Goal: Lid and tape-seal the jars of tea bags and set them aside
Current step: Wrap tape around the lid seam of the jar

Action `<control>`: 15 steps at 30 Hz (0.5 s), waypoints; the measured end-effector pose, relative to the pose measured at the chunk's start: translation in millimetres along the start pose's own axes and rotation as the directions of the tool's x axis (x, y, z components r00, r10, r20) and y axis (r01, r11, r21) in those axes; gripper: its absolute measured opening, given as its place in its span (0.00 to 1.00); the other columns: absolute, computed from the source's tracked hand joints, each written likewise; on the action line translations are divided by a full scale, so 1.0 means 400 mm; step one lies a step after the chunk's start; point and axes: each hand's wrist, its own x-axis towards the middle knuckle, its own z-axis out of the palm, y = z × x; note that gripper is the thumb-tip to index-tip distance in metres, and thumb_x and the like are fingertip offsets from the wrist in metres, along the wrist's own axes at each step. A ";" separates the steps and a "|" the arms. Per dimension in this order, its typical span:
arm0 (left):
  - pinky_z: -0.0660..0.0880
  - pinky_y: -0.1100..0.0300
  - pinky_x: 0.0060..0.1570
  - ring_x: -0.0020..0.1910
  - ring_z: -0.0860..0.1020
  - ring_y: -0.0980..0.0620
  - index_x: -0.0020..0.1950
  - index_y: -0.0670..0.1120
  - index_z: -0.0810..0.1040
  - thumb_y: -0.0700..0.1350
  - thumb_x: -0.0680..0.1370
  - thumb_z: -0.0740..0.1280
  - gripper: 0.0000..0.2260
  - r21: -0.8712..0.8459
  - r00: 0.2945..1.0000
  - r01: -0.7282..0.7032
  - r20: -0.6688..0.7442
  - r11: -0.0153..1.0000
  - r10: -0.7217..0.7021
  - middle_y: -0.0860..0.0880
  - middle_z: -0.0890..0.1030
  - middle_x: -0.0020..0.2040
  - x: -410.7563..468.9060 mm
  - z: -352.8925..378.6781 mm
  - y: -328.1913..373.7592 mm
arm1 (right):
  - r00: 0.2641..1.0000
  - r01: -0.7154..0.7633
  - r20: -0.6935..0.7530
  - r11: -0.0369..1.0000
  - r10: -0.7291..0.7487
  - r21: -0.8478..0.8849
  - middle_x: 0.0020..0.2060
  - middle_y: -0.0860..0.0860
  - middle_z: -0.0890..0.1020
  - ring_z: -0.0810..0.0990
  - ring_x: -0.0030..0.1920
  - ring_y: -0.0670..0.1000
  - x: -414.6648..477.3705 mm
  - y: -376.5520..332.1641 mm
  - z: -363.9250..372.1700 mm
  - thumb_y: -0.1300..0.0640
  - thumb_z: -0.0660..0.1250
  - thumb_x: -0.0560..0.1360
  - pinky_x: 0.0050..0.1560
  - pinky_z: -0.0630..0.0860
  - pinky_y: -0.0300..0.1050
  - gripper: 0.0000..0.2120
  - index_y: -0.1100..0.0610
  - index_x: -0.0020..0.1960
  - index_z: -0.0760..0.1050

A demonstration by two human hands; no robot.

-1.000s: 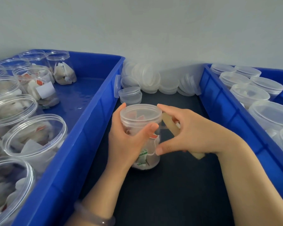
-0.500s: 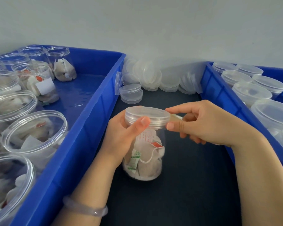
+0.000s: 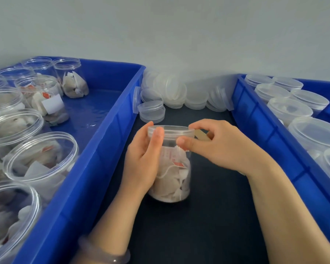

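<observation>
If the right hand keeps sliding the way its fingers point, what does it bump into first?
The lid of the tea-bag jar: the right hand pinches its edge. Beyond it, likely the left hand.

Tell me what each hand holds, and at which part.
The left hand grips the jar around its upper side. The right hand pinches the lid at its rim; a tan strip shows behind its fingers.

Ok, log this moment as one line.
step: taping lid seam | left hand: grips jar | right hand: pinches tape strip at lid | jar state: lidded
</observation>
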 end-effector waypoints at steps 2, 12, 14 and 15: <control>0.68 0.82 0.41 0.49 0.73 0.79 0.68 0.53 0.67 0.71 0.65 0.66 0.37 0.015 1.000 0.016 0.020 1.000 -0.016 0.73 0.77 0.48 0.000 0.003 -0.004 | 1.000 0.017 -0.011 0.996 -0.018 -0.082 0.39 0.42 0.79 0.77 0.36 0.41 -0.005 -0.008 0.014 0.30 0.67 0.62 0.37 0.76 0.42 0.27 0.47 0.52 0.75; 0.76 0.69 0.38 0.43 0.83 0.60 0.43 0.55 0.81 0.63 0.57 0.74 0.20 -0.060 0.997 0.058 0.046 0.997 -0.055 0.57 0.85 0.41 0.020 -0.023 -0.011 | 0.984 0.031 0.175 0.999 -0.038 0.044 0.34 0.47 0.82 0.76 0.24 0.44 -0.038 -0.013 -0.051 0.34 0.70 0.58 0.27 0.72 0.34 0.25 0.30 0.54 0.71; 0.76 0.69 0.38 0.43 0.83 0.59 0.41 0.55 0.82 0.63 0.56 0.76 0.19 -0.090 0.992 0.065 0.114 0.994 -0.054 0.56 0.85 0.41 0.016 -0.020 -0.008 | 0.986 0.012 0.163 0.996 -0.026 0.087 0.31 0.47 0.83 0.74 0.23 0.43 -0.037 -0.004 -0.059 0.29 0.67 0.55 0.26 0.71 0.33 0.22 0.32 0.48 0.73; 0.76 0.69 0.37 0.43 0.83 0.59 0.40 0.55 0.83 0.62 0.57 0.76 0.17 -0.117 0.988 0.068 0.143 0.991 -0.051 0.55 0.85 0.41 0.015 -0.021 -0.007 | 0.987 0.007 0.161 0.995 -0.023 0.099 0.31 0.47 0.83 0.73 0.23 0.43 -0.033 0.001 -0.060 0.29 0.66 0.53 0.26 0.70 0.33 0.24 0.33 0.48 0.75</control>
